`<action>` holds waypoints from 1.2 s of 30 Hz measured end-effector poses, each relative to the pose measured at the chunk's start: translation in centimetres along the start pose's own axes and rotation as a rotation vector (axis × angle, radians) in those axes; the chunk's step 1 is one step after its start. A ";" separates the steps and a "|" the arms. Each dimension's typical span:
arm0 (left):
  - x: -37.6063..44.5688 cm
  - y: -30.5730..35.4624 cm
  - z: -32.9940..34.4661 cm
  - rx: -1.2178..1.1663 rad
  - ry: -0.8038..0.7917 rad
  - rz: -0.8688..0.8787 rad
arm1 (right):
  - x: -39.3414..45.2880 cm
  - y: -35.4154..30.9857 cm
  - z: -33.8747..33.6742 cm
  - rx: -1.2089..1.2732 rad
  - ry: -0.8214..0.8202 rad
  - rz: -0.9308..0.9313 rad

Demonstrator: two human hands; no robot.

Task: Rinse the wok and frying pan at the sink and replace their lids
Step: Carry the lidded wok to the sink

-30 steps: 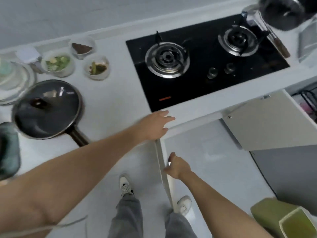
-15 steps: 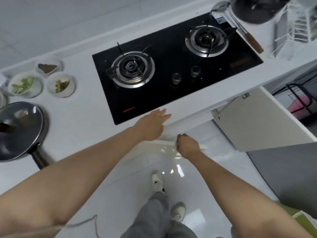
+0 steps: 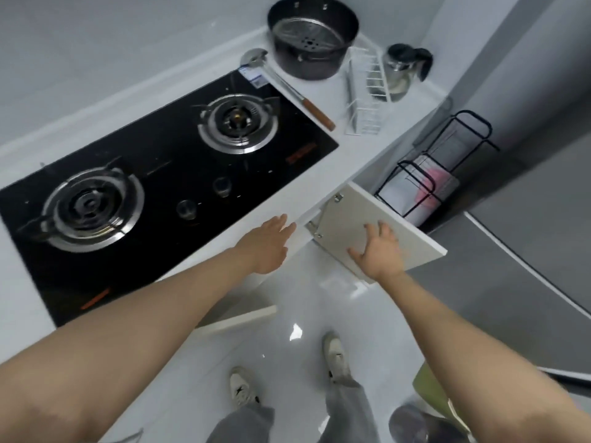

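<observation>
- Right hand (image 3: 379,249): fingers spread and straight, palm lying flat against the open cabinet door (image 3: 387,233) below the counter's edge.
- Left hand (image 3: 267,243): fingers straight and together, reaching over the counter (image 3: 358,155) edge just in front of the hob (image 3: 166,187); holding nothing.
- Hands: sitting near each other, not touching.
- Second door (image 3: 238,319): standing open lower down, under the left forearm.
- Hob: black glass, two burners, both bare.
- Wok and frying pan: neither is showing in this view.
- Pot (image 3: 311,36): dark, deep, sitting at the counter's back with a perforated metal insert inside.
- Ladle (image 3: 287,87): lying between pot and hob.
- Wire rack (image 3: 364,94): white, standing right of the ladle.
- Kettle (image 3: 404,70): sitting just behind the rack.
</observation>
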State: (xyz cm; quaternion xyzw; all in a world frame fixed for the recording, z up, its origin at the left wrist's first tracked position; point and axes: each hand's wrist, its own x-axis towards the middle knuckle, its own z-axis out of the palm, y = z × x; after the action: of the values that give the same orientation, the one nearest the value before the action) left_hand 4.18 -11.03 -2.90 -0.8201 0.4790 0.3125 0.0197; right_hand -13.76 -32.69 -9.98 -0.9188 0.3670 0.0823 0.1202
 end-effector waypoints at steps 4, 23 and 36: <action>3.8 1.6 0.1 -0.020 -0.006 -0.090 | 6.2 7.9 -1.6 -0.076 -0.107 0.156; 6.3 2.0 -1.2 -0.252 -0.145 -0.199 | 2.2 -4.9 3.0 0.453 -0.485 0.057; 0.5 1.8 0.4 -0.558 0.386 -0.283 | 2.7 -11.6 0.0 0.410 -1.178 -0.065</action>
State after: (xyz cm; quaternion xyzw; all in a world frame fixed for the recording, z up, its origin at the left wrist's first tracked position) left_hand 2.72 -12.25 -3.01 -0.8958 0.2521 0.2649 -0.2524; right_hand -3.76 -26.39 -8.74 -0.6880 0.2194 0.4992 0.4789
